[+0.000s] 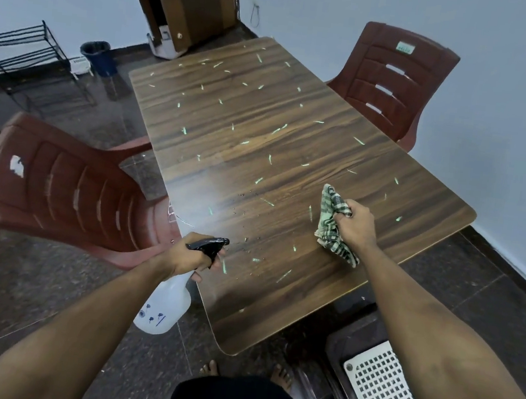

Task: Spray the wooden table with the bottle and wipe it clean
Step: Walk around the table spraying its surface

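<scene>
Left hand [188,256] grips bottle [166,306]; right hand [355,224] holds cloth [330,213].

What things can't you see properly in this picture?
All in the head view:
- The spray bottle: the left hand covers its neck and trigger; the printed marks are too small to read.
- The checked cloth: the right hand hides its bunched middle.
- The white basket: the right forearm and the bottom edge cut it off.
- The chair's label: too small to read.
</scene>
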